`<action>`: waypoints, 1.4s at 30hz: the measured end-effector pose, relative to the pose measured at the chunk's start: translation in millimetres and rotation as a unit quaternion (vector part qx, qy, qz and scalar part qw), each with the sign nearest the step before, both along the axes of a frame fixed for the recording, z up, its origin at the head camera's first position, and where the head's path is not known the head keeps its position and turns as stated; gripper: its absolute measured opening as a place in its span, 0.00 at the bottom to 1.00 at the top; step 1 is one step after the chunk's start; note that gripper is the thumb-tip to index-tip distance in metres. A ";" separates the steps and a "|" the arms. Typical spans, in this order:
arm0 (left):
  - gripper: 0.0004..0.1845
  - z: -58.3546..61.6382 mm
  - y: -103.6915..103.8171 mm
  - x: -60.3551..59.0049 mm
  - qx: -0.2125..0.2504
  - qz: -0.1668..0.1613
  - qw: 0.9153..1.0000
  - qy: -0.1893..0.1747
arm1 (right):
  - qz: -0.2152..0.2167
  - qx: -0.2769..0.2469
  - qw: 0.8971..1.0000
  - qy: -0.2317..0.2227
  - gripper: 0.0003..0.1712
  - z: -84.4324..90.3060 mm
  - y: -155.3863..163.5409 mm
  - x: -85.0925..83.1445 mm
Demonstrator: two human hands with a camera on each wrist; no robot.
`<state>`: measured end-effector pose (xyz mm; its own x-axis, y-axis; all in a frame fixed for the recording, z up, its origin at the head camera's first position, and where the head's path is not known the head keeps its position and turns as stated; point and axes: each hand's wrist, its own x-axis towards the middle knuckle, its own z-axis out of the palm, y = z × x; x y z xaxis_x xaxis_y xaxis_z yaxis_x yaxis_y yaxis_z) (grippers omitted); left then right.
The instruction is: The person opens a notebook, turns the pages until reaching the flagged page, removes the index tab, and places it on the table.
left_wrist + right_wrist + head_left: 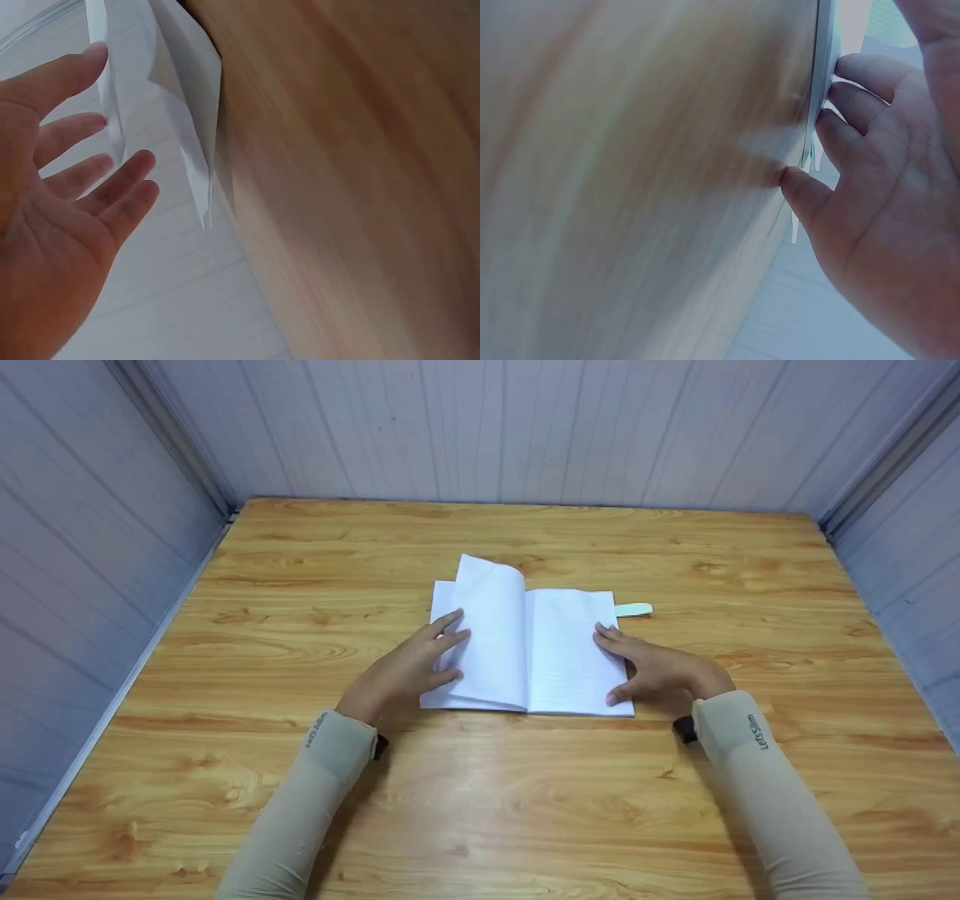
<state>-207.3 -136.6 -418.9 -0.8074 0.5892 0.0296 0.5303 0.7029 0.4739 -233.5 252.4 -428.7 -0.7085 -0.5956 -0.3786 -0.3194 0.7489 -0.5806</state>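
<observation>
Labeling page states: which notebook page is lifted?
The upper left page: it curves up off the sheet beneath, far corner jutting past; the right page lies flatter.

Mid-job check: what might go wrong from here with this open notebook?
The raised page bows and the left grip has its fingers spread, so the page might spring back or crease. The pale strip juts past the right edge of the notebook, near the right grip, so it could get snagged.
</observation>
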 end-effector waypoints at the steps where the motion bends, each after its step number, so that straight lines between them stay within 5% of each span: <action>1: 0.33 -0.1 -1.5 0.0 -0.007 0.003 1.000 -0.014 | 0.000 0.000 1.000 -0.001 0.63 -0.1 -0.1 0.0; 13: 0.36 -1.6 -14.4 0.2 -0.059 0.027 0.985 -0.159 | 0.002 0.005 1.000 -0.003 0.62 -1.0 -0.1 -0.9; 29: 0.40 -3.7 -25.4 -9.8 -0.060 -0.011 0.980 -0.188 | 0.017 0.008 1.000 -0.014 0.64 0.0 4.1 -3.3; 42: 0.41 -2.8 -25.1 -10.0 -0.053 0.010 0.976 -0.212 | 0.043 0.013 0.999 -0.025 0.66 4.5 6.1 -5.3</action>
